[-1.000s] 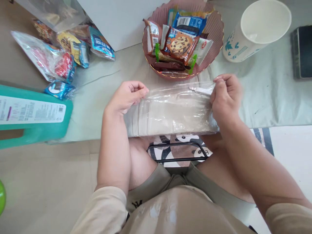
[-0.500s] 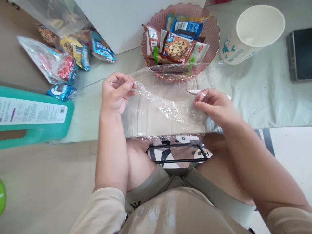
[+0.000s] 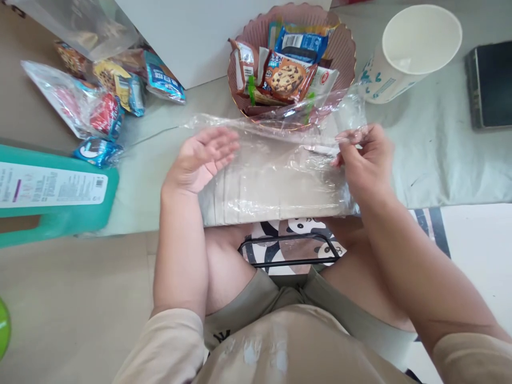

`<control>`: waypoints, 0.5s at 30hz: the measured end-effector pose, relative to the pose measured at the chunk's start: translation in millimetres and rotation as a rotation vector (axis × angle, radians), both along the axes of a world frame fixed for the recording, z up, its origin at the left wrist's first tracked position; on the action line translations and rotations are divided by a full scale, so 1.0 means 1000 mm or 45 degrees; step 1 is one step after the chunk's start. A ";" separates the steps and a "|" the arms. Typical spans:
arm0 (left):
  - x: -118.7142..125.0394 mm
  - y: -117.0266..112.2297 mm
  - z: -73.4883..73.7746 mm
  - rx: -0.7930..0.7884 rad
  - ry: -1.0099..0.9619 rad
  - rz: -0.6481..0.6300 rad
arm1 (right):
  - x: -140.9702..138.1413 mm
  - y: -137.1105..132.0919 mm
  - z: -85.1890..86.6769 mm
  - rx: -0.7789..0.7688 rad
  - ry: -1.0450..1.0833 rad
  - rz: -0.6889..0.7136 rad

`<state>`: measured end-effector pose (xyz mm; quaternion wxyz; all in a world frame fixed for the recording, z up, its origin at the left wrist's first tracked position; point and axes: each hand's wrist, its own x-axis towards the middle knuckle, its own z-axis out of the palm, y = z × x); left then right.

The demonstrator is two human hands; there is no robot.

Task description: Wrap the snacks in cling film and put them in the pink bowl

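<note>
A clear sheet of plastic film [image 3: 272, 181] lies spread over the cloth-covered table in front of me, its far part rising against the bowl. My right hand [image 3: 366, 160] pinches a gathered edge of it, just below the paper cup. On the other side my left hand [image 3: 208, 157] is open, fingers stretched and slightly blurred, beside the film's left part. Beyond the film stands a pink ribbed bowl [image 3: 348, 50] holding several wrapped snacks, a cookie packet [image 3: 288, 76] on top. A thin pale object [image 3: 320, 150] shows near my right fingertips; its kind is unclear.
A white paper cup [image 3: 416, 58] and a dark phone-like device [image 3: 490, 85] are at the right. Several snack packets [image 3: 118, 80] lie at the left, behind a teal jug [image 3: 100, 208] on its side. A white panel [image 3: 216, 32] stands at the back.
My left hand has let go of the film and its fingers have spread. My right hand has moved up and slightly right, pulling the film's edge toward the cup.
</note>
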<state>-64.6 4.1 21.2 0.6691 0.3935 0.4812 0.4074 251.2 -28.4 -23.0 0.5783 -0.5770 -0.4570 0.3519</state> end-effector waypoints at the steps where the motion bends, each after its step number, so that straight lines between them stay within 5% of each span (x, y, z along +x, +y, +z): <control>1: 0.001 -0.001 -0.003 -0.048 0.096 -0.046 | 0.001 0.001 -0.001 0.014 -0.007 -0.019; 6: 0.009 0.001 -0.015 0.028 0.343 0.145 | 0.007 0.003 -0.004 0.020 -0.073 -0.011; 15: 0.011 0.003 -0.014 0.103 0.253 0.266 | 0.015 0.003 -0.009 0.063 -0.100 0.060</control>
